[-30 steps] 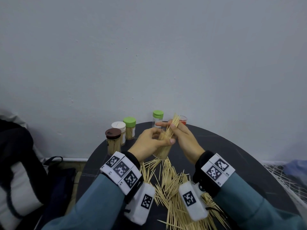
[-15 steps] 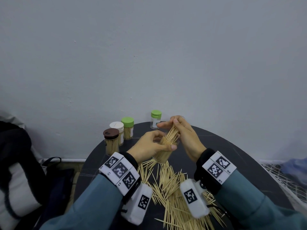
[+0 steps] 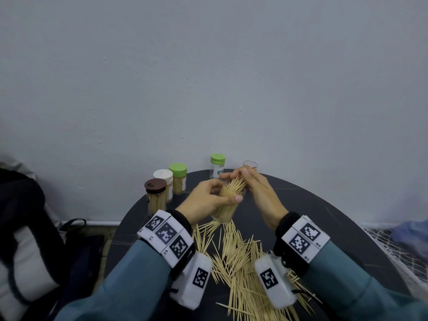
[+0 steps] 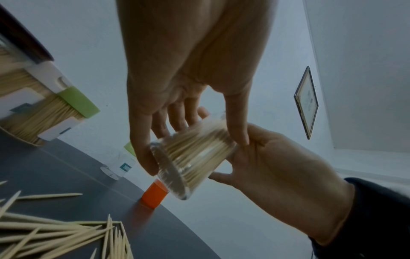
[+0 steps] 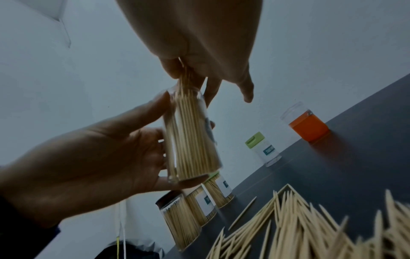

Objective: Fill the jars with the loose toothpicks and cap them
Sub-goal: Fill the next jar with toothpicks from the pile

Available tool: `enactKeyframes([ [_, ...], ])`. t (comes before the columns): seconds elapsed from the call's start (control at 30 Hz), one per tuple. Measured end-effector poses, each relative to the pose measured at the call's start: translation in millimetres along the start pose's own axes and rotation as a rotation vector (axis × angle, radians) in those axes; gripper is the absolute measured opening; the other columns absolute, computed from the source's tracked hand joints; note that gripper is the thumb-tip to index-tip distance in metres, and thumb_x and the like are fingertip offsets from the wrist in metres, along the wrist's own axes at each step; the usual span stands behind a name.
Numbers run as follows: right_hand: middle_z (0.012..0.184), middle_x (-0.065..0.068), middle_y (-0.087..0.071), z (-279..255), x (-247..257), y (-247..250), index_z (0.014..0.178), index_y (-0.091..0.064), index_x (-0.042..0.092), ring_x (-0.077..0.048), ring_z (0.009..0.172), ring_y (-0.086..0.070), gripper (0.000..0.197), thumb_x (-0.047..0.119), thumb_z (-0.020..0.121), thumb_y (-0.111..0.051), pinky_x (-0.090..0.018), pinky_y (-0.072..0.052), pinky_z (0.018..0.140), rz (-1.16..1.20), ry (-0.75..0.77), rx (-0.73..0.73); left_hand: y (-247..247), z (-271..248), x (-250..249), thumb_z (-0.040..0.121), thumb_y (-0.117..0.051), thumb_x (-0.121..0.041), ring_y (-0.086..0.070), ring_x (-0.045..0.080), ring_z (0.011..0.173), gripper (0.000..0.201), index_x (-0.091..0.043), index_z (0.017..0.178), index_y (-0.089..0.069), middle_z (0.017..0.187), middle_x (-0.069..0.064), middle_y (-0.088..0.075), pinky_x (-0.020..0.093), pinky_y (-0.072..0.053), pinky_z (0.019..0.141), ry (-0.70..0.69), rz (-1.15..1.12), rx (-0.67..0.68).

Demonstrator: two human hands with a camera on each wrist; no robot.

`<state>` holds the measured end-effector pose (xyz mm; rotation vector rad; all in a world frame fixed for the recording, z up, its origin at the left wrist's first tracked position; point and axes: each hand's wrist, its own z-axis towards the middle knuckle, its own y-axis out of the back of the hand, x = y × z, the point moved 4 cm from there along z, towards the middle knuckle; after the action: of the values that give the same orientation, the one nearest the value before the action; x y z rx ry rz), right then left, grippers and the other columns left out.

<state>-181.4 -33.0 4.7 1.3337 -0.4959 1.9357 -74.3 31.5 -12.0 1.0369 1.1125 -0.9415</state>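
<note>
Round dark table [image 3: 328, 212] against a pale wall [image 3: 208, 77]

A black-and-white bag [image 3: 25, 239] sits on the floor left of the table, white netting [image 3: 393, 249] lies at right, and a framed picture [image 4: 307, 103] hangs on the wall.

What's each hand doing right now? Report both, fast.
Left hand: grips the clear jar, held tilted above the table.
Right hand: pinches a toothpick bundle at the jar's mouth.

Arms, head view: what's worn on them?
Both arms wear teal-grey sleeves with black cuffs. Each wrist carries a white band of square black-and-white markers, and beneath it a white camera pod with one marker more. The hands are bare.
</note>
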Motion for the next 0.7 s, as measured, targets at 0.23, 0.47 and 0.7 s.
enactKeyframes([
  [0.23, 0.117, -0.013, -0.063, 1.1, -6.0, -2.0, 0.116, -0.058, -0.003, -0.007, 0.1, -0.062, 0.034, 0.012, 0.1, -0.032, -0.014, -0.049, 0.085, -0.099, -0.037, 0.05, -4.5, -1.2, 2.1, 0.08, -0.072, -0.02, -0.06, 0.01, 0.093, 0.032, -0.013, 0.108, -0.059, 0.096, -0.002, -0.064, 0.021, -0.045, 0.067, 0.018, 0.003, 0.028],
  [0.47, 0.137, 0.005, -0.05, -1.5, -2.9, 1.9, 0.138, -0.042, 0.019, -0.004, 0.128, -0.042, 0.04, 0.027, 0.101, -0.029, -0.013, -0.032, 0.103, -0.168, -0.079, 0.029, 1.1, 2.4, 1.7, 0.081, -0.071, -0.022, -0.06, 0.015, 0.098, 0.027, -0.017, 0.104, -0.058, 0.108, 0.005, -0.065, 0.024, -0.046, 0.073, 0.013, -0.043, -0.03],
  [0.7, 0.143, 0.005, -0.044, -6.8, -3.6, -4.5, 0.14, -0.04, 0.022, -0.004, 0.132, -0.037, 0.042, 0.03, 0.1, -0.031, -0.023, -0.026, 0.112, -0.314, -0.087, 0.116, 4.1, 3.7, 3.4, 0.081, -0.07, -0.021, -0.059, 0.013, 0.096, 0.024, -0.016, 0.101, -0.058, 0.103, 0.002, -0.064, 0.021, -0.044, 0.068, 0.007, -0.061, -0.064],
])
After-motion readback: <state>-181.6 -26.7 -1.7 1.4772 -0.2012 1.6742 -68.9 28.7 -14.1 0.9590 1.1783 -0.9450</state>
